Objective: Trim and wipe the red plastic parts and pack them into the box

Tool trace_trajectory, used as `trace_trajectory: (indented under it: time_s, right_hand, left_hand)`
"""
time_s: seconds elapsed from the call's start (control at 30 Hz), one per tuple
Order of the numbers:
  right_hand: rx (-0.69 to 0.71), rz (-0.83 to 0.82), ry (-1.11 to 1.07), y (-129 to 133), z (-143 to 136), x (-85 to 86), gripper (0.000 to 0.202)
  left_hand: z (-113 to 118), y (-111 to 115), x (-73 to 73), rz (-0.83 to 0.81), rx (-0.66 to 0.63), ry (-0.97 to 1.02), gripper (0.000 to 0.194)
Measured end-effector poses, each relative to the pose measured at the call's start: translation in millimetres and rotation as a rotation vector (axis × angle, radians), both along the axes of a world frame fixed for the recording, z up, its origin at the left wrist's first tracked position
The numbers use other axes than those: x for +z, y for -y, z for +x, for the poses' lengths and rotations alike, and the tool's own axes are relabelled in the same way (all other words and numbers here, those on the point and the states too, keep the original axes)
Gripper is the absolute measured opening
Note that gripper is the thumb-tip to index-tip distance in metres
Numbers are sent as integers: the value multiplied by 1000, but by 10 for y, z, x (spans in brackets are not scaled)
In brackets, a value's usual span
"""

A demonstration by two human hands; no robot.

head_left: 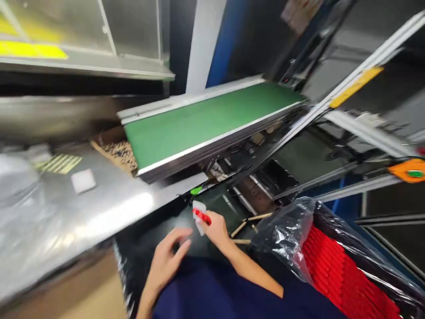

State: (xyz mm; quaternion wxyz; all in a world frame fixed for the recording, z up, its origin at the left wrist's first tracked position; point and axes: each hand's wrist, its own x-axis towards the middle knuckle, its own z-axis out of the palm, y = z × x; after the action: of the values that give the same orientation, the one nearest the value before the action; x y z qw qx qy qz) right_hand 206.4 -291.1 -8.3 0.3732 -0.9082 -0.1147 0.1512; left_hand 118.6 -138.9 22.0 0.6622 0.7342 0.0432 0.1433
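My right hand (215,228) is closed around a small red plastic piece (203,216) and a folded white cloth or wipe (198,205). The red piece lies across the white one; its exact kind is too blurred to tell. To the left, my left hand (169,259) is held up with thumb and fingers apart and nothing between them. Just beyond my right hand, at the bench edge, is a bright green object (196,190), perhaps a tool handle. A box lined with clear plastic, to my right, holds many red pieces (341,270) stacked in rows.
A green conveyor belt (206,117) runs across ahead. On the left stands a metal bench (109,208) with a white pad (83,180), a yellow label sheet (62,163) and a box of small dark parts (119,153). A cardboard surface (79,288) lies at lower left.
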Motion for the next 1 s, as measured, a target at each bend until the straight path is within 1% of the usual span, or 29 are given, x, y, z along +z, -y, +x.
trace_trajectory:
  time_s: [0.03, 0.1, 0.13, 0.2, 0.27, 0.3, 0.33, 0.4, 0.43, 0.5, 0.6, 0.7, 0.73, 0.77, 0.83, 0.9, 0.97, 1.0]
  right_hand:
    - [-4, 84, -41, 83, -6, 2, 30]
    - [-45, 250, -145, 272, -7, -18, 35]
    - [-76, 331, -203, 374, -6, -34, 38]
    - [-143, 483, -314, 582, -17, -57, 43]
    - [-200, 616, -410, 785, -54, -61, 47]
    - [-223, 671, -449, 880, -79, -55, 49]
    - [-241, 718, -482, 970, -107, -46, 50]
    - [-259, 784, -535, 1133, -156, -20, 51]
    - [-260, 807, -556, 1206, -173, -5, 50]
    - [-241, 829, -576, 1333, -188, 25, 48]
    - [-200, 795, -532, 1472, -170, 45, 43]
    - [-190, 747, -481, 1560, -145, 21, 41]
    - [-193, 736, -468, 1582, -142, 5, 41]
    - [-197, 720, -449, 1599, -141, -15, 41]
    - [-204, 674, -398, 1622, -142, -61, 38]
    - [-197, 619, -350, 1629, -138, -117, 35]
    - [-171, 564, -323, 1625, -124, -180, 32]
    - [-154, 540, -321, 1623, -114, -212, 32]
  left_hand:
    - [-67, 199, 12, 54, -10, 14, 29]
    - [-32, 562, -22, 147, 3, 39, 29]
    - [32, 719, -74, 172, 32, 29, 32]
    - [150, 988, -219, 154, 96, -31, 39]
    - [197, 1214, -360, 70, 118, -109, 47]
    - [192, 1312, -411, -4, 109, -147, 52]
    - [177, 1398, -445, -89, 91, -183, 56]
    - [137, 1534, -464, -254, 26, -243, 62]
    - [122, 1583, -452, -309, -11, -262, 63]
    - [114, 1649, -403, -332, -61, -291, 60]
    - [139, 1691, -322, -286, -115, -337, 53]
    - [167, 1711, -294, -236, -177, -373, 48]
    - [172, 1720, -301, -215, -153, -382, 46]
    - [175, 1731, -315, -192, -99, -388, 44]
    - [176, 1758, -361, -144, 61, -386, 37]
    - [177, 1789, -417, -73, 219, -372, 25]
    - [182, 1816, -478, 35, 307, -363, 14]
    - [187, 1825, -512, 98, 331, -362, 13]
